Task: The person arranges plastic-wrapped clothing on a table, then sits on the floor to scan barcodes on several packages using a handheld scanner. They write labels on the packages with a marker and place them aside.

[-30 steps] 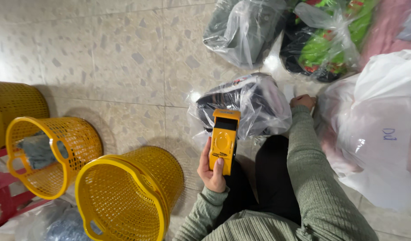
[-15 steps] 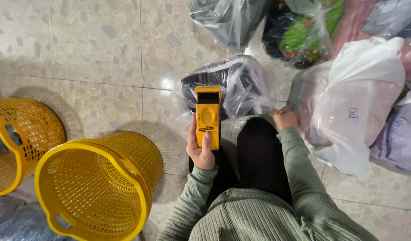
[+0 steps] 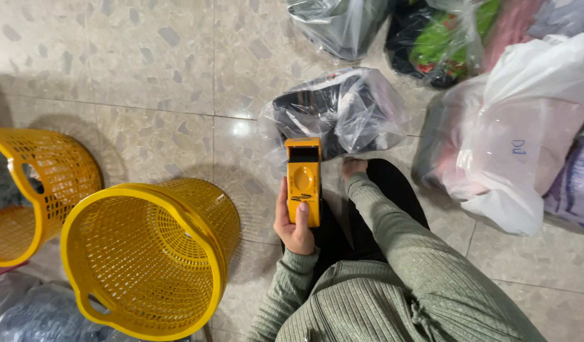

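My left hand (image 3: 294,221) holds a yellow hand-held device (image 3: 303,179) upright, thumb resting on its face, just in front of my knee. Right past the device lies a clear plastic bag of dark clothing (image 3: 339,113) on the tiled floor. My right hand (image 3: 354,167) is mostly hidden behind my green sleeve, low by my dark trouser leg near that bag; only a bit of it shows and whether it holds anything is unclear.
A yellow perforated basket (image 3: 206,221) lies tilted at my left, with a second yellow basket (image 3: 57,164) beside it. A large white plastic bag (image 3: 526,133) sits on the right. More bags of clothing (image 3: 444,44) lie at the far side.
The view has shifted, with baskets and bags sliding in the frame. My right hand has drawn back from the bags on the right to my knee. My left hand keeps holding the device.
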